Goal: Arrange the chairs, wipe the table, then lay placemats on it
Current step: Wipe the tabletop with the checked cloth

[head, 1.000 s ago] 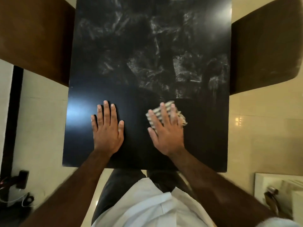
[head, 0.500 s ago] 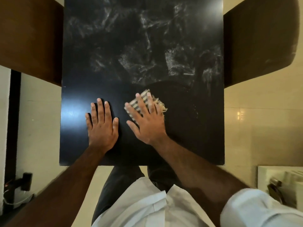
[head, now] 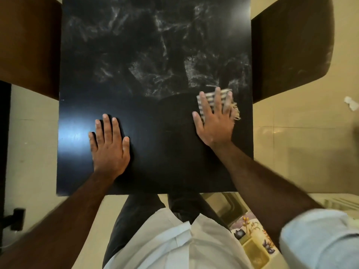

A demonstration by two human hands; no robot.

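The table [head: 155, 55] filled the middle of the head view, its dark top streaked with pale smears across the far half, from 10 to 2 o'clock, and plain and glossy across the near half. The striped cloth [head: 211, 100] lay flat on the top at about 3 o'clock, close to the right edge, its frayed fringe sticking out beside the little finger. The right hand [head: 215, 123] pressed down on it with fingers straight and spread, nothing gripped. The left hand [head: 108, 146] rested flat on the bare top at about 8 o'clock, fingers straight and nearly together, holding nothing and well apart from the cloth. The left chair [head: 29, 45] stood against the table's side at 10 o'clock, and the right chair [head: 291, 45] against the opposite side at 2 o'clock. At 5 o'clock, past the near edge, a flower-patterned sheet [head: 250, 235] lay lower down — what it was could not be told.
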